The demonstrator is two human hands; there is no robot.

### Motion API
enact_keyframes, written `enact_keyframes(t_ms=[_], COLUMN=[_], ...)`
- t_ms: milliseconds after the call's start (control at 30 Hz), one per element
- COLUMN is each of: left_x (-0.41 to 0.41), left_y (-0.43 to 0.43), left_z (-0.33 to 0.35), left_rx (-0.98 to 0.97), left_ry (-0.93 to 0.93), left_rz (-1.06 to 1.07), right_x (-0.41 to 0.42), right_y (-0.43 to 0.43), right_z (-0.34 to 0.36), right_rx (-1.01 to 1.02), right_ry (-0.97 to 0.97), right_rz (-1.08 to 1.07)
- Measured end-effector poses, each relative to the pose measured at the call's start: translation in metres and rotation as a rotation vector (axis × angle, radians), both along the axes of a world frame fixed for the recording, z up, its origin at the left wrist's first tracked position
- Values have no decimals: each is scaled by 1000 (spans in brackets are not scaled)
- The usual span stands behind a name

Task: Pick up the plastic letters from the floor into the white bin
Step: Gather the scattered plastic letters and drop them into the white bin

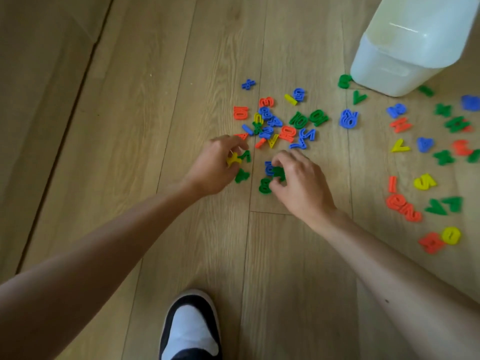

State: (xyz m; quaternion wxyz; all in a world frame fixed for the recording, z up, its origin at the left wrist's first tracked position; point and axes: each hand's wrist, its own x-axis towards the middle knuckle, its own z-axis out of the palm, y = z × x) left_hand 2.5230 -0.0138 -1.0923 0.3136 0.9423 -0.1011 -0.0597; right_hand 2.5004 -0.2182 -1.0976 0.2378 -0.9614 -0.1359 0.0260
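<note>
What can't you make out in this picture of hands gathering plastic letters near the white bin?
Head view:
1. White plastic bin: opening cut off by the top edge, contents unclear.
2. Blue plastic piece: cropped by the right edge, blurred.
3. Red plastic piece: mostly hidden behind the left hand, which grips a yellow plastic piece.
4. Blue plastic shape: covered by the right hand and its green plastic piece.

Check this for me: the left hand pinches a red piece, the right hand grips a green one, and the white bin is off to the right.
One thing is wrong: the left hand pinches a yellow piece, not a red one, as the head view shows. The right hand does grip a green piece, and the white bin is off to the right.
</note>
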Motion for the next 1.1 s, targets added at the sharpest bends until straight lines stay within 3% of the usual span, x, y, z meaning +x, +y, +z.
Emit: enact_keyframes(t_ms=[400, 667, 967, 1100], left_x=[-13, -10, -5, 9], left_y=[-15, -19, -22, -22], left_z=[-24, -20, -17, -10], left_rx=[150, 342, 256, 128], left_ry=[-120, 28, 3, -59], left_rz=[-82, -121, -122, -63], right_x=[8, 14, 10, 11], right_y=[9, 19, 26, 20], right_z=[-3, 4, 0, -1], right_rx=[-44, -203, -165, -93], right_ry=[77, 216, 210, 214], right_rz=[-17, 28, 11, -23])
